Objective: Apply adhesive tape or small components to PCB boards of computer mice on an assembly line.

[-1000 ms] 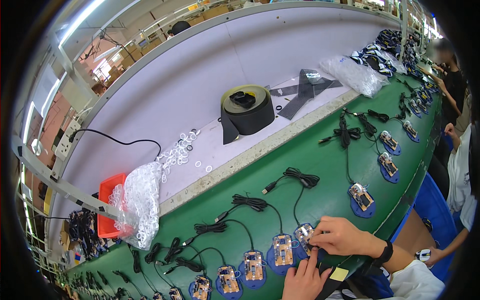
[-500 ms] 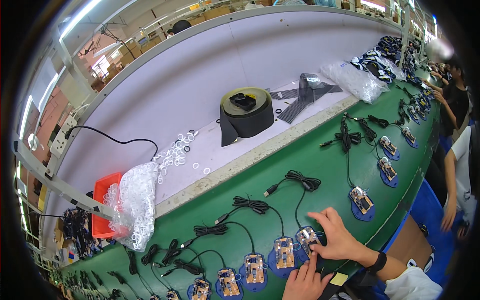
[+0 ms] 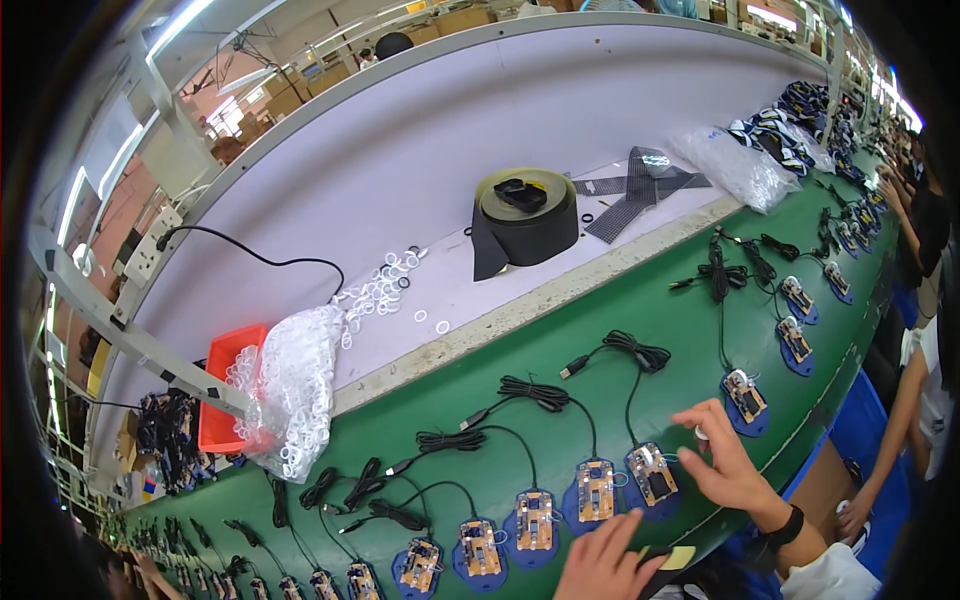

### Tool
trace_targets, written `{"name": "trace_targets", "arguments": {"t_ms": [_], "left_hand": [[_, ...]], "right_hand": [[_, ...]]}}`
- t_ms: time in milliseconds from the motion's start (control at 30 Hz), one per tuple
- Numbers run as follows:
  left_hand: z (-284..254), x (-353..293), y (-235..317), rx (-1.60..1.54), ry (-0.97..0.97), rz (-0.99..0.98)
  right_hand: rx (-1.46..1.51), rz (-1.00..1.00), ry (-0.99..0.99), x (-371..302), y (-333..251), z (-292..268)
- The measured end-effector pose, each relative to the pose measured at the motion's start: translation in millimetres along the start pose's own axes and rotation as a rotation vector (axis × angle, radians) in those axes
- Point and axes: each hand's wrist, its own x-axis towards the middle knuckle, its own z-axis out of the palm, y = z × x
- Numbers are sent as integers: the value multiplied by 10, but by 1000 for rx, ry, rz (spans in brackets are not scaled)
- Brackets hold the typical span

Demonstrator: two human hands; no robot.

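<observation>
Left hand [image 3: 608, 556], lower centre: fingers slightly spread and pointing toward the board; whether they pinch the dark strip [image 3: 654, 553] with a yellow tab [image 3: 680, 558] beside them cannot be told. Circuit board [image 3: 652, 475], on a blue plate [image 3: 657, 511] upon the green work surface [image 3: 660, 300]: lies beyond the left fingertips and just left of the right thumb, its long axis running away from the person and leaning slightly left at the far end. Right hand [image 3: 728, 468], seemingly the nearer: thumb and forefinger wide apart, opening leftward, with a small white piece [image 3: 700, 433] at the fingers; whether it is gripped cannot be told. Counts, left to right: one red bin [image 3: 212, 405]; one bag of white rings [image 3: 308, 365]; four nearest boards left of the central one; one black roll [image 3: 530, 237]; four nearest boards rightward. Boards farther off are too small to count.
</observation>
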Motion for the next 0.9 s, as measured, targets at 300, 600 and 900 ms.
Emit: {"name": "trace_targets", "arguments": {"t_ms": [300, 600, 900], "left_hand": [[-288, -328, -463, 265, 94, -235], [-107, -236, -409, 63, 8, -127], [55, -263, -350, 137, 29, -64]], "right_hand": [[215, -245, -274, 333, -97, 369], [-19, -288, -296, 581, -112, 481], [-251, -322, -185, 478, -184, 512]]}}
